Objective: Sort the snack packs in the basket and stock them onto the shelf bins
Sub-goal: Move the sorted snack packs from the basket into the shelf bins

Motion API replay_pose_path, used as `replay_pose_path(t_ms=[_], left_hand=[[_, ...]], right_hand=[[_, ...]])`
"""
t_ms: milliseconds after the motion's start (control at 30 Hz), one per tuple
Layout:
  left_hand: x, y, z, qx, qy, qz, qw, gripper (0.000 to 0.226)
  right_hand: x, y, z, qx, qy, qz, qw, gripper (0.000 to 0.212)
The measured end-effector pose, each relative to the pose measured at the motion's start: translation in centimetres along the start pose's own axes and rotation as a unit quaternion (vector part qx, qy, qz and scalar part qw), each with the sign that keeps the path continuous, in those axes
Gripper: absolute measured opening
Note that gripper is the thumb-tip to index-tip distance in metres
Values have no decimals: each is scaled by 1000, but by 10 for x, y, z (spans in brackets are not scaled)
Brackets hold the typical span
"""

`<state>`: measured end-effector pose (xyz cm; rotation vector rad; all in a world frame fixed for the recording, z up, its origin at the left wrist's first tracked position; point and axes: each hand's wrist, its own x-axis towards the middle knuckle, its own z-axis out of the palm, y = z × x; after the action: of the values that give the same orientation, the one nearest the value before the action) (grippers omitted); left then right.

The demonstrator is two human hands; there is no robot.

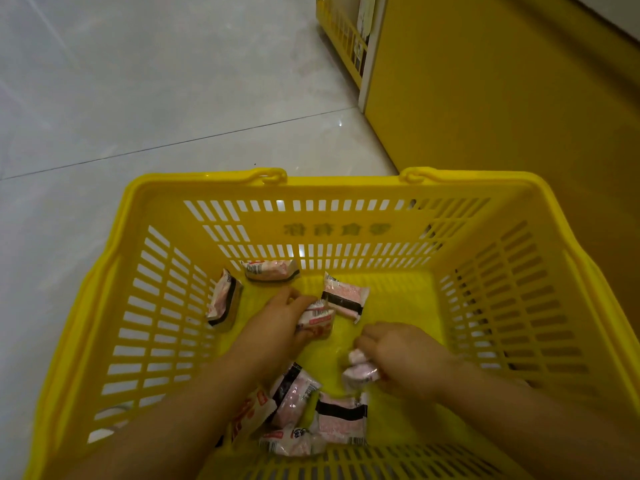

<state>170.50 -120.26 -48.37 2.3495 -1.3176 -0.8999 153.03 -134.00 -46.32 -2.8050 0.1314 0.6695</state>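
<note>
We look down into the yellow basket [519, 188], set on pale floor tiles [138, 98] just beside a yellow shelf unit [485, 98]. Both hands are inside. L hand [277, 320] curls its fingers round a snack pack [317, 318] mid-basket. R hand [398, 358] clamps its fingers on a blurred pack [362, 372] (print unreadable). Loose packs crowd round: a leaning pack [225, 299] and a far pack [270, 270] at the far-left corner, a flat pack [344, 299] just beyond the L hand, and a heap [311, 417] at the near wall.

Pack [360, 370] in right hand [401, 358]: blurred, partly hidden by fingers [369, 338]. Basket [242, 233] near wall, lower frame: cut off. Wall lettering [337, 229] unreadable.
</note>
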Motion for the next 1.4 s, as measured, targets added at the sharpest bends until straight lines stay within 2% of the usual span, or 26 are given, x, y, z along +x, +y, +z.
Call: replay_pose_path(t_ms=[100, 200, 267, 333, 433, 567, 667, 733, 833, 900, 1067, 1167, 1300, 1400], left_hand=[[0, 2, 8, -39, -62, 8, 997, 65], [1, 0, 0, -103, -72, -36, 991, 74], [3, -5, -9, -109, -81, -71, 988, 78], [3, -8, -15, -110, -101, -88, 985, 73], [1, -1, -14, -154, -128, -69, 977, 62], [1, 6, -11, -209, -155, -64, 963, 55], [1, 5, -13, -282, -168, -116, 937, 54], [1, 5, -15, -292, -163, -171, 927, 52], [-2, 9, -15, -279, -230, -241, 900, 40], [-4, 12, -9, -320, -257, -253, 876, 31], [-6, 14, -7, -394, -230, -271, 848, 26], [-6, 22, -17, -397, -205, -256, 857, 23], [-11, 55, -42, -426, -129, -193, 874, 19], [-22, 90, -67, -474, -56, -136, 868, 17]], right_hand=[[5, -22, 5, -24, 35, -31, 999, 39], [9, -31, 6, -47, 72, -32, 996, 43], [11, -29, 2, -66, 100, -15, 993, 44], [16, -28, 1, -57, 122, -4, 991, 45], [26, -25, 8, -35, 94, -27, 995, 48], [31, -16, 17, -42, 84, -25, 995, 62], [31, -13, 17, -40, 94, -27, 994, 77], [31, -14, 21, -15, 114, -19, 993, 89], [33, -18, 28, -27, 97, 1, 995, 100], [36, -21, 31, -31, 71, 10, 997, 103], [36, -21, 27, 16, 52, 41, 998, 99], [28, -17, 10, 60, 74, 97, 991, 92], [3, -14, -33, 152, 118, 173, 966, 95], [-29, -15, -77, 221, 191, 200, 936, 92]])
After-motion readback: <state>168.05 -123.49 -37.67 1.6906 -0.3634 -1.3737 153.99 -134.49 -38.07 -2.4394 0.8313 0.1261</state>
